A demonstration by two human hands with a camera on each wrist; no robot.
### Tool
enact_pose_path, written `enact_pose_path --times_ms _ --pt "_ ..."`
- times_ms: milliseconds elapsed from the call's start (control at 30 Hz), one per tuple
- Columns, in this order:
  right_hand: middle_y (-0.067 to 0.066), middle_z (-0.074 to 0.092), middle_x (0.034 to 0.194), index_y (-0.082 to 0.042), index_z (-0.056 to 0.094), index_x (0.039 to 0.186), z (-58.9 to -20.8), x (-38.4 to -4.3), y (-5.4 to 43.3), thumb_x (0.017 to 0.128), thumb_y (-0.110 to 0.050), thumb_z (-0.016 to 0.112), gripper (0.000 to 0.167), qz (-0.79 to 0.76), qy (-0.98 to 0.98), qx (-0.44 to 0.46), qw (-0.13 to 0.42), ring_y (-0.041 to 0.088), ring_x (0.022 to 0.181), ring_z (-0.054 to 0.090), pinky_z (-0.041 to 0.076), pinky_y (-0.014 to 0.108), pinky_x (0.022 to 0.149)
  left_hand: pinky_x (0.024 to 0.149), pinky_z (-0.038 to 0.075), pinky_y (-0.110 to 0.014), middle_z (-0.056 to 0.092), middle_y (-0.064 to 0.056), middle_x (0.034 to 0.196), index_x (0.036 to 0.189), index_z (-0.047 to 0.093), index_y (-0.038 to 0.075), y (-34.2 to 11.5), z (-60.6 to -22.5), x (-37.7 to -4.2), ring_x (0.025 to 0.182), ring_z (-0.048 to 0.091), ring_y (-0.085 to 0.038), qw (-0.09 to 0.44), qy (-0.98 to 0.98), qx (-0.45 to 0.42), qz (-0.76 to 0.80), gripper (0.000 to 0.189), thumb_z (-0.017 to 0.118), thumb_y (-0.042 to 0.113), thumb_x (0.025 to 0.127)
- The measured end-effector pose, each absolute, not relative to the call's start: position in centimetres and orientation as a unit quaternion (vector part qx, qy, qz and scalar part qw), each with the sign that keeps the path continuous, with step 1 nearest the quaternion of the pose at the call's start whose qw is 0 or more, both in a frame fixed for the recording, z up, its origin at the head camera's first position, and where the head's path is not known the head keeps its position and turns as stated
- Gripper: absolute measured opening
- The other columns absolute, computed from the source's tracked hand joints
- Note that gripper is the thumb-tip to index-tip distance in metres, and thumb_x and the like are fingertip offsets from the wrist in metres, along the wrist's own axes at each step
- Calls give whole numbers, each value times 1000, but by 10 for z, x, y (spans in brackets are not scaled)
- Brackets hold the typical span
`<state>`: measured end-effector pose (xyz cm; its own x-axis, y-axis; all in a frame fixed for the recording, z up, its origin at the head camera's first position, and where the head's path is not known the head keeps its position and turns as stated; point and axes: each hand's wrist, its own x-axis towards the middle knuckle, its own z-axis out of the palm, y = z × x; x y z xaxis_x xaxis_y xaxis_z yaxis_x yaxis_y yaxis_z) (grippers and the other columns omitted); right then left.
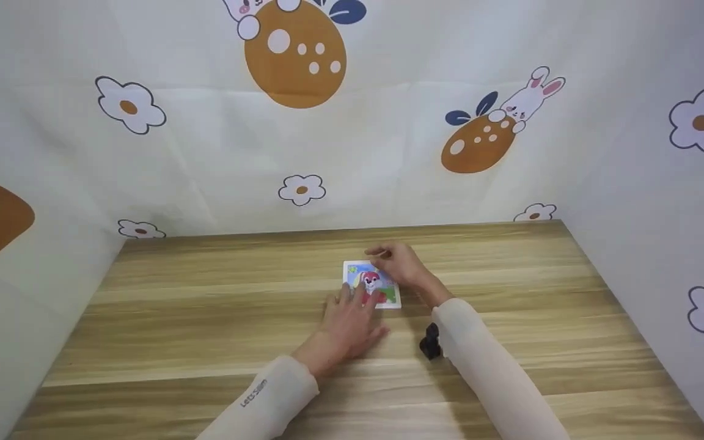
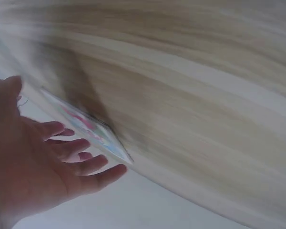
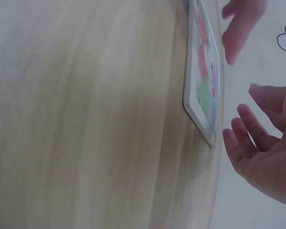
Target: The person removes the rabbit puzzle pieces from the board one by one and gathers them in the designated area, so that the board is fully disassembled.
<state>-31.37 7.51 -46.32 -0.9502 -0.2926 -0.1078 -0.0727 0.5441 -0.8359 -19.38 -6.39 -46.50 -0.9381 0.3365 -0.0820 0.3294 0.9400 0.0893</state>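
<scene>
A small square picture board [image 1: 357, 269] with a white border lies flat on the wooden table, showing a red and white cartoon dog on a blue and green ground. My left hand [image 1: 344, 324] reaches over its lower left part, fingers spread and extended across the picture. At the upper right corner is my right hand [image 1: 402, 264], its fingers loosely bent and partly covering that corner. In the right wrist view the board [image 3: 205, 71] shows its thin edge, and the right hand [image 3: 262, 148] has nothing between thumb and fingers. The left wrist view shows the left fingers alongside the board [image 2: 93, 126].
The wood-grain table [image 1: 205, 305] stretches out on every side of the board. A small black object [image 1: 430, 342] sits beside the right sleeve [image 1: 480, 354]. Pale cloth [image 1: 217, 153] printed with flowers and rabbits closes off the back and sides.
</scene>
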Motion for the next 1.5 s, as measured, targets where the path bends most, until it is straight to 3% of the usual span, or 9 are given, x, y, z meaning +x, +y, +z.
enact_pose_path --times_ms 167,433,600,800,1067,1500 --pt "11 71 121 -7 71 120 -465 -318 70 99 -7 59 25 -511 849 -52 123 23 111 64 53 36 96 107 40 -64 36 -16 160 154 37 14 -51 -464 -200 143 37 -41 81 987 129 51 70 56 52 98" --pt "12 73 113 -4 74 113 -474 -320 62 95 -1 60 23 -511 842 -76 157 19 100 65 53 30 90 103 40 -67 29 -15 164 156 36 13 -45 -465 -209 143 34 -43 81 988 106 82 73 60 47 96" --pt "9 71 112 -8 74 114 -474 -321 65 96 -3 59 24 -503 842 -78 180 18 101 63 51 30 91 106 36 -69 25 -15 166 157 32 16 -44 -468 -213 147 28 -45 106 984 95 104 69 55 45 99" --pt "6 71 109 -11 75 112 -473 -325 69 98 -4 58 23 -478 851 -114 185 16 95 61 51 27 86 110 31 -70 23 -13 167 157 34 21 -46 -470 -217 149 25 -44 114 979 94 141 66 56 43 99" --pt "7 70 113 -10 76 110 -475 -324 69 96 -2 59 24 -463 855 -144 183 17 99 61 52 29 88 121 12 -70 15 -9 170 156 37 22 -60 -470 -215 156 11 -41 148 960 105 211 65 59 40 98" --pt "5 71 112 -14 78 108 -473 -325 66 98 -8 60 22 -437 870 -144 176 17 99 61 52 29 87 122 10 -69 13 -8 170 157 36 23 -60 -470 -218 157 7 -39 157 957 103 222 69 62 42 96"
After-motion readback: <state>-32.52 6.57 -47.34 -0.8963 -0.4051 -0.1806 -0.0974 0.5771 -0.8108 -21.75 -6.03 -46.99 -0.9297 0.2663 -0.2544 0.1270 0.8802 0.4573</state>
